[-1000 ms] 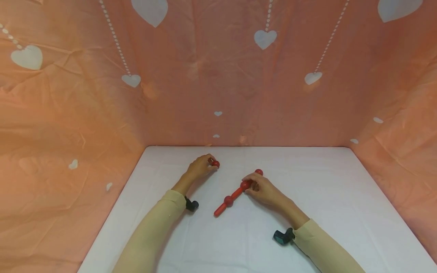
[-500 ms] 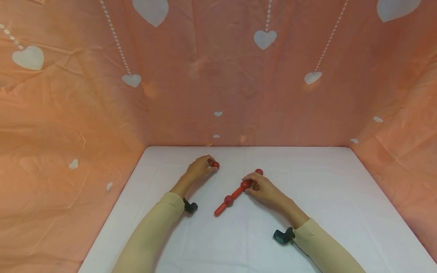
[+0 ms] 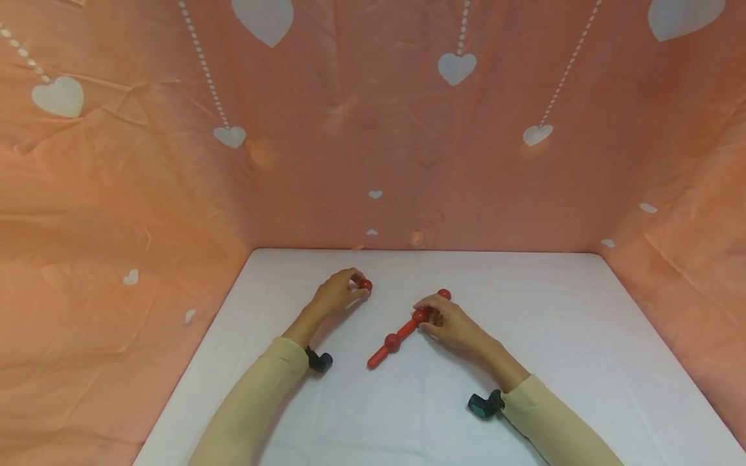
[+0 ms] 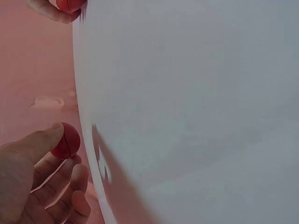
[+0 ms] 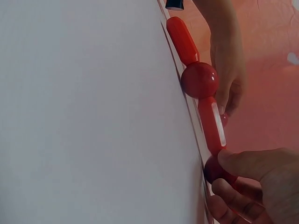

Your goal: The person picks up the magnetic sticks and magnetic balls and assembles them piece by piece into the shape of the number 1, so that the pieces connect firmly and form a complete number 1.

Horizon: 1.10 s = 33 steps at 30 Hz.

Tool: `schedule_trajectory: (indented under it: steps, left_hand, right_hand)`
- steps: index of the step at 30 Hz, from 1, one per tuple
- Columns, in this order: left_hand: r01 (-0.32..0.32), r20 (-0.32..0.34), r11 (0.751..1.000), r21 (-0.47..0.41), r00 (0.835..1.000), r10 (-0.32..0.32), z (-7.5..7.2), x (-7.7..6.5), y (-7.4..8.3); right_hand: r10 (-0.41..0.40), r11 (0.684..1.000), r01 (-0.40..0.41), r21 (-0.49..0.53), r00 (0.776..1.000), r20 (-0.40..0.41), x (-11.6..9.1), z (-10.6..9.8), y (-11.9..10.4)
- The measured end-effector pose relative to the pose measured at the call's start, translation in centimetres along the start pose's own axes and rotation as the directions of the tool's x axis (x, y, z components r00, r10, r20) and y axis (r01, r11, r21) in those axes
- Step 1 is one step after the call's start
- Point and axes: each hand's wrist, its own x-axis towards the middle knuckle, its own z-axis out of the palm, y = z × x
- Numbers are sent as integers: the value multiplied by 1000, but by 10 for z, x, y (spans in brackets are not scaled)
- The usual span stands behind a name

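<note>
Between thumb and fingers, my left hand (image 3: 338, 291) pinches a small red ball (image 4: 66, 141), which shows a dark seam line in the left wrist view. To its right lies a red stick of rounded rods (image 3: 407, 329) joined by balls, slanting across the table. My right hand (image 3: 454, 322) grips this stick at one of its balls (image 3: 420, 316). Another ball (image 3: 445, 294) shows beyond that hand, while my fingers hide the part between. Toward me, the stick has one more ball (image 5: 200, 80) and ends in a rod (image 5: 182, 41). The loose ball is apart from the stick.
A white table (image 3: 524, 323) carries everything. Orange cloth (image 3: 373, 129) with pale hearts hangs behind and at both sides. Black wrist cameras sit on the left wrist (image 3: 319, 361) and the right wrist (image 3: 486, 404).
My left hand has shifted slightly toward me and to the left, with the red ball in its pinch. The right hand and the stick look still.
</note>
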Motion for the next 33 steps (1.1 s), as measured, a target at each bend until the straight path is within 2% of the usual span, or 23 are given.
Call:
schedule_trajectory:
  steps: [7,18,25,33]
  left_hand:
    - [-30,-12,999,-12,999,30,-6,-12,0]
    - [-34,-11,999,1,999,34,-10,-29,-4]
    - [-50,15,999,19,999,49,-13,-42,-5]
    - [-68,31,997,20,997,68,-18,-61,-3]
  right_hand:
    - [-41,999,41,3,999,2,1,0,-5]
    - [-66,998,66,-4,997,31,0,0,-17]
    - [-83,997,84,1,995,50,1,3,-19]
    - [-144,990,143,14,987,69,0,8,-28]
